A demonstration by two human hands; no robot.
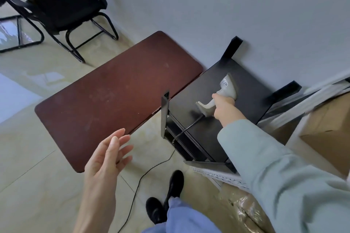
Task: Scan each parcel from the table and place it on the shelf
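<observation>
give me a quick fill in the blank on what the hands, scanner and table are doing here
1. The right hand grips the handle of the barcode ____.
2. The left hand is open and holds ____.
3. The scanner is over the top of the ____ shelf unit.
4. The brown table has no ____ on it.

Missing words: scanner; nothing; black; parcels

1. I count one dark red table [117, 89] and one black shelf unit [227, 89] beside it.
2. One grey barcode scanner [225, 89], with one black cable [151, 168].
3. Two hands: left hand [106, 161], right hand [225, 108].
4. Two black shoes [164, 198].
5. One black chair [62, 5].
6. Two cardboard boxes [329, 128].
</observation>
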